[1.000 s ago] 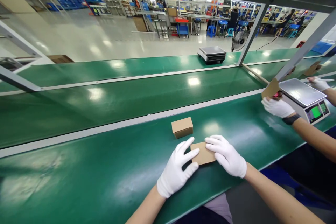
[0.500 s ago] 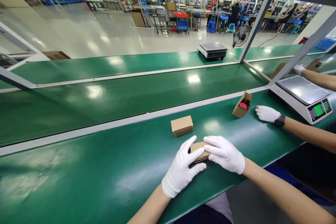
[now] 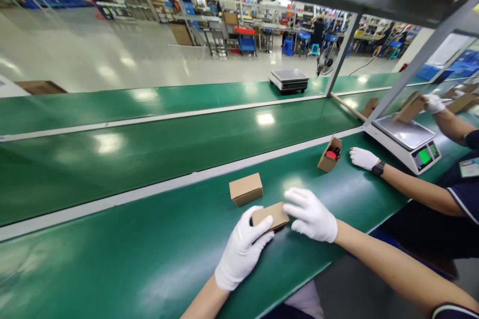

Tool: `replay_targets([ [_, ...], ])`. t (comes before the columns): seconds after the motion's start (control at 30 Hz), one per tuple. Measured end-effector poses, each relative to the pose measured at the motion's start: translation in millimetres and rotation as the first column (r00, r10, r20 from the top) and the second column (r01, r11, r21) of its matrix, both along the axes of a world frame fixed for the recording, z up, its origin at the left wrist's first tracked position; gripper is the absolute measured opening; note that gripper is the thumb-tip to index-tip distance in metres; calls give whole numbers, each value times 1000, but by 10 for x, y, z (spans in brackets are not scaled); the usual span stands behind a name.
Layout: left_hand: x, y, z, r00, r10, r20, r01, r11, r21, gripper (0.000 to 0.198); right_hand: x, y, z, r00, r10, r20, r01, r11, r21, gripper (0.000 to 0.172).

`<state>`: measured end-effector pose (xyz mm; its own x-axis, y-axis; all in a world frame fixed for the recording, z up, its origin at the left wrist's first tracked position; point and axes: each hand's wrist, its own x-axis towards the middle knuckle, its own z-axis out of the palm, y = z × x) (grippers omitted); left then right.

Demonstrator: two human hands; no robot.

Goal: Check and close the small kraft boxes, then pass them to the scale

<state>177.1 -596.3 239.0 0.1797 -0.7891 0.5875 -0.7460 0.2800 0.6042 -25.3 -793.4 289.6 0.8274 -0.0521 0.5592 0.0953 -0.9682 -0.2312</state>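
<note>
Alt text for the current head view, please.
A white-gloved left hand grips a brown cardboard box at a green surface, the white-gloved right hand near its end. A second brown cardboard box sits beyond; farther right, an open cardboard box holding something red stands near a co-worker's white-gloved hand.

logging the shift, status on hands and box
Left hand grips box. Right hand at its right end, contact unclear. Second box just beyond, closed.

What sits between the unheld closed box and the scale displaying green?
The head view shows an open box with red contents, then a colleague's gloved hand.
</note>
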Motion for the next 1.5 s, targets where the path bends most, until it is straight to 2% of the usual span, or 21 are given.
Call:
replay_targets([
  [0.03,100,1,5,997,61,45,-60,998,-17,41,-29,-205,103,987,-135,86,134,991,21,38],
  [0.07,212,-1,17,984,134,114,-130,991,-44,38,-70,-449,207,929,-325,175,314,945,87,38],
  [0.1,326,-5,40,959,206,197,-193,978,-83,35,-120,-720,305,818,-526,233,492,850,191,40],
  [0.17,514,-16,125,879,317,356,-273,947,-169,30,-243,-1265,467,581,-804,126,705,575,415,48],
  [0.23,578,-13,243,797,407,445,-324,911,-253,26,-368,-1679,556,562,-827,-33,732,478,485,51],
  [0.3,480,24,355,759,467,454,-355,881,-313,26,-456,-1839,560,629,-763,-149,714,492,498,43],
  [0.4,99,127,471,871,334,361,-252,933,-257,31,-453,-1558,423,704,-668,-242,680,535,501,30],
  [0.47,-208,167,556,942,145,303,-84,975,-205,34,-365,-1121,284,743,-615,-265,651,569,503,29],
  [0.53,-462,134,678,943,44,329,3,990,-143,29,-245,-608,171,783,-554,-283,611,600,517,31],
  [0.63,-633,-38,849,891,35,452,-57,998,33,14,-71,62,128,845,-444,-297,530,627,570,32],
  [0.73,-591,-196,861,853,33,521,-120,984,134,14,26,412,187,877,-383,-289,476,612,631,31],
  [0.83,-504,-251,766,864,11,503,-126,973,195,17,2,454,210,914,-274,-298,403,549,732,26],
  [0.97,-492,-324,702,824,29,565,-207,945,254,12,-96,352,127,974,-21,-224,215,371,903,47],
  [1.07,-532,-434,717,798,103,594,-303,920,247,18,-65,342,79,975,-13,-221,214,316,924,43],
  [1.13,-520,-486,736,821,158,548,-336,910,242,24,11,370,86,972,-51,-229,234,297,926,40],
  [1.23,-400,-408,759,934,159,321,-240,943,231,5,120,411,133,970,-64,-234,242,230,943,45],
  [1.3,-293,-225,750,988,102,115,-120,979,166,19,155,422,162,971,-39,-237,240,176,955,43],
  [1.33,-251,-109,730,993,113,40,-117,986,115,27,163,428,171,970,-30,-240,241,159,957,40],
  [1.4,-220,116,654,963,261,-71,-255,964,80,30,176,457,176,966,-29,-258,259,159,953,34],
  [1.47,-267,259,539,887,405,-221,-354,905,237,31,203,518,167,958,-25,-286,285,192,939,30],
  [1.5,-311,286,476,844,427,-325,-313,884,348,39,224,557,158,954,-22,-301,298,213,931,28],
])
